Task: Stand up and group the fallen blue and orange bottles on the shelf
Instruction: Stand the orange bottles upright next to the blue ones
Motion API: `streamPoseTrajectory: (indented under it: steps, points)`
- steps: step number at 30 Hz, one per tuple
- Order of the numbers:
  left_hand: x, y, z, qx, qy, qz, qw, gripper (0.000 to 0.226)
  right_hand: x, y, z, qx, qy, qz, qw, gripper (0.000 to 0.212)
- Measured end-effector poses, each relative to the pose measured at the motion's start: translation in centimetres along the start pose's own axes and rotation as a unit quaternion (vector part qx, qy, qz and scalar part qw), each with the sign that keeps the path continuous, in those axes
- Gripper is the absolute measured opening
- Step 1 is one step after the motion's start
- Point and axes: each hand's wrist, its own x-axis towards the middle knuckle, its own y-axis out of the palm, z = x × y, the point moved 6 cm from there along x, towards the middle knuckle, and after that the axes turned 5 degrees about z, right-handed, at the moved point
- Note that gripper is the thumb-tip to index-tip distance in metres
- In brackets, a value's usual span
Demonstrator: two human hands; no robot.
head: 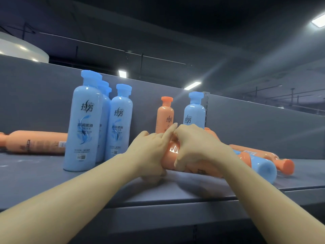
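Head view: both hands meet over one fallen orange bottle (177, 160) lying on its side on the grey shelf (44, 178), near the front edge at the middle. The left hand (151, 152) curls its fingers round the bottle's left end, forefinger stretched up over the top. The right hand (195, 147) lies across the bottle just beside it, fingers bent down over the body and gripping it; the two hands touch at the fingertips.

Toward the left of the shelf a cluster of blue bottles (84, 127) stands upright, caps on, packed close together. Behind the hands, against the back wall, a small orange bottle (165, 117) and a small blue bottle (194, 111) stand upright side by side.

Another orange bottle (35, 142) lies flat at the shelf's left end. To the right of the hands a fallen blue bottle (262, 167) lies touching an orange-capped bottle (274, 158), both near the front edge.
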Motion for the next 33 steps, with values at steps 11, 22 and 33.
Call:
streamPoseTrajectory:
  steps: [11, 22, 33]
  points:
    - [-1.5, -2.8, 4.3, -0.129, -0.127, -0.013, 0.983, 0.088, 0.7, -2.7, 2.1, -0.025, -0.09, -0.125, 0.988, 0.028]
    - [-2.4, -1.0, 8.2, -0.321, -0.233, -0.008, 0.918, 0.088, 0.7, -2.2, 2.6, 0.112, -0.192, -0.372, 0.901, 0.011]
    - [-2.8, -0.3, 8.2, -0.526, -0.257, -0.01, 0.811, 0.074, 2.7, 0.6, 1.4, 0.259, -0.028, -0.165, 0.951, 0.023]
